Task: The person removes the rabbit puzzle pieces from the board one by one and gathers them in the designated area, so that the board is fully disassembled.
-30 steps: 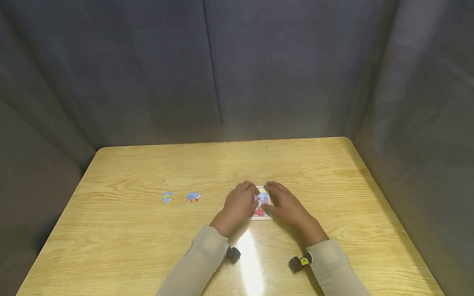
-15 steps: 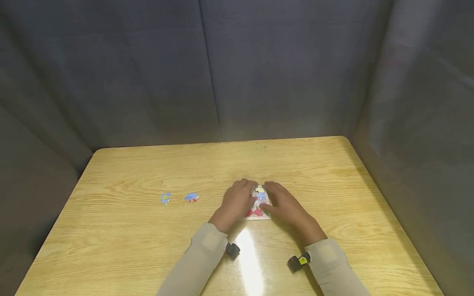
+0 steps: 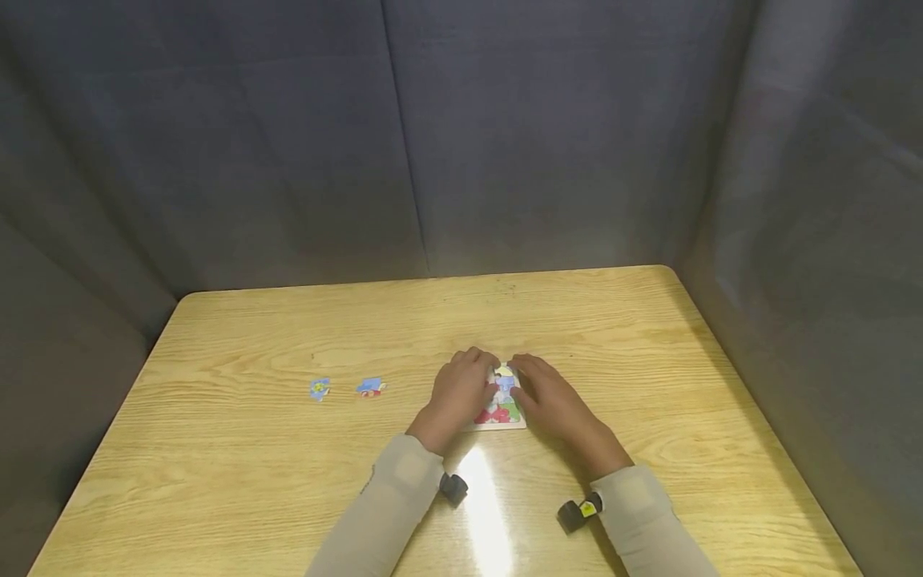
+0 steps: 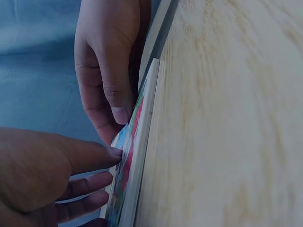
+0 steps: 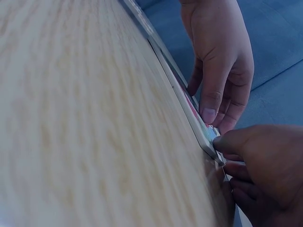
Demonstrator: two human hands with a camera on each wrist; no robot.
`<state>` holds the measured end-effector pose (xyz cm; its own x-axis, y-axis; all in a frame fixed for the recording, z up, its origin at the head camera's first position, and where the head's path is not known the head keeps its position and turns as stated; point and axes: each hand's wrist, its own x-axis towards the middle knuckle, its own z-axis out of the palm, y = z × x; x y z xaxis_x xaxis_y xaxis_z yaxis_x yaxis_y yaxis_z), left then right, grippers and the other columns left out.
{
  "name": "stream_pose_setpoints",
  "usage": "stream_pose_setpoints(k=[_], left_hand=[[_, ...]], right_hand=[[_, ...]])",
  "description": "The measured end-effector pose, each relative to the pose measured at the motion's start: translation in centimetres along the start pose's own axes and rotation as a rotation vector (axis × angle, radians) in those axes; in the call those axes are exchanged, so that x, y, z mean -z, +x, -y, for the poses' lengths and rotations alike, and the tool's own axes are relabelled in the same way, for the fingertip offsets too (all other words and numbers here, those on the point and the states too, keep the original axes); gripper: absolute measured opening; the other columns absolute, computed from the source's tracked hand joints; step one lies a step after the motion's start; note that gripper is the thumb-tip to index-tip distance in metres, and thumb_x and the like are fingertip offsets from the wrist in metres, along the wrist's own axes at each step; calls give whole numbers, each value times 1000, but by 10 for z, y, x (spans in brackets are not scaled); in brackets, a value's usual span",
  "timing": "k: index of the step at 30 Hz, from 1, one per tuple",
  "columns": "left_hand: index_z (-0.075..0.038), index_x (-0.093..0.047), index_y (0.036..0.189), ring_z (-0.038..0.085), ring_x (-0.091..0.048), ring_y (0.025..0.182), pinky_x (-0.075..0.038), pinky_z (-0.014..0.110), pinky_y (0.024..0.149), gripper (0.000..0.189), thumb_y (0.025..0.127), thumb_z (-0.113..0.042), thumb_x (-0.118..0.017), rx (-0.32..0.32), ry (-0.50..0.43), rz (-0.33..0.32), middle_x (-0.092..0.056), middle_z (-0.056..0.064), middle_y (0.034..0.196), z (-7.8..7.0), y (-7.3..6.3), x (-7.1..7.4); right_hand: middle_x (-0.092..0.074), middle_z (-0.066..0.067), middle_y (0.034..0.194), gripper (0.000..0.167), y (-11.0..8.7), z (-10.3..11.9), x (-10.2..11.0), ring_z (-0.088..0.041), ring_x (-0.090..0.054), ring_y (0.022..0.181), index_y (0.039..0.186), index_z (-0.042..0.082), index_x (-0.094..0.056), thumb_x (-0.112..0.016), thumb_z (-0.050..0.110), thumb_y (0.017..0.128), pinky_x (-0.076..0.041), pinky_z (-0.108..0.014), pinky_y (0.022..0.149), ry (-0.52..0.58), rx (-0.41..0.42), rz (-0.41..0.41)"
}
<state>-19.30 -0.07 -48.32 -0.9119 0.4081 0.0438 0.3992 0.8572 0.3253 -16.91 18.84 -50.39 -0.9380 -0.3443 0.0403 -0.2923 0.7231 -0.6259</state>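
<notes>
A yellowish, wood-grained table is enclosed at the far side, left and right by grey curtains, and its near part is streaked by glare. A yellow label, too small to be read, is seen at the right wrist. The puzzle, pale-rimmed and coloured red, green, blue and yellow, is placed right of the middle, gripped by the left hand and right hand, both half curled; two mainly blue pieces are left loose farther left
</notes>
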Motion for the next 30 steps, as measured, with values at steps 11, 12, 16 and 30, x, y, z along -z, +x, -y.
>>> stream_pose_setpoints(k=[11,12,16,30], left_hand=[[-18,-63,123,24,-55,115,-52,41,87,35,91,-29,-71,-12,1,15,-60,2,127,0,1,2],[-18,-63,123,23,-55,115,-52,40,87,35,91,-29,-71,-11,2,17,-60,1,127,0,1,2],[-18,-64,123,23,-55,114,-52,40,89,35,91,-28,-71,-12,6,16,-60,1,127,0,2,2],[-16,-63,125,23,-55,117,-53,39,91,36,93,-30,-68,-30,-28,19,-59,2,129,5,-1,2]], right_hand=[[-38,-8,151,50,1,0,0,-31,-33,140,143,9,-46,-59,28,98,-31,-50,112,16,-9,-7],[-38,-9,151,50,1,0,0,-31,-34,140,142,8,-47,-59,28,98,-31,-50,112,14,-4,-9],[-39,-10,151,50,1,-1,0,-32,-34,139,142,7,-47,-60,27,98,-31,-50,112,10,3,-11],[-38,-10,151,50,1,-1,0,-32,-33,140,142,6,-46,-59,27,98,-30,-49,113,2,9,-5]])
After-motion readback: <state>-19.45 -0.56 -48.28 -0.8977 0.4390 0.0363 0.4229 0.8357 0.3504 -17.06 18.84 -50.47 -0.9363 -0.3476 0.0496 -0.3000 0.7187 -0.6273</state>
